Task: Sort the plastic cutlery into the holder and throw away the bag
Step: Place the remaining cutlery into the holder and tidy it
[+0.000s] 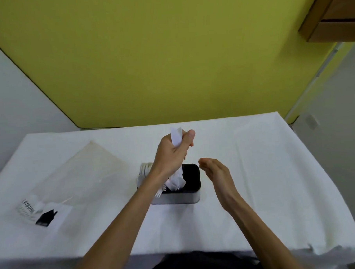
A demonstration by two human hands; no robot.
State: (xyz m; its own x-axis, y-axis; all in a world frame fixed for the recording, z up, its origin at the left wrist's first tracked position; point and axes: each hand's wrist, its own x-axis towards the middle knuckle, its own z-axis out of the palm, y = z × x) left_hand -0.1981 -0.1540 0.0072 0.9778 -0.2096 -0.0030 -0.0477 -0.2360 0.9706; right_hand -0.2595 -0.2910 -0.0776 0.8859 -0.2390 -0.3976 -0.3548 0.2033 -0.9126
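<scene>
My left hand [173, 152] grips a bundle of white plastic knives [176, 137] upright over the black cutlery holder [192, 182]; their lower ends reach into its middle part. White spoons [145, 168] stand in the holder's left compartment and a fork [159, 193] pokes out beside my left forearm. The right compartment looks dark and bare. My right hand [216, 175] hovers just right of the holder with straight fingers, holding nothing. The clear plastic bag [81, 179] with a black-and-white label lies flat on the table at the left.
A white cloth covers the table [276, 170], which ends near a yellow-green wall behind. Brown cardboard boxes [330, 13] sit high at the upper right. The table's near edge runs just before my body.
</scene>
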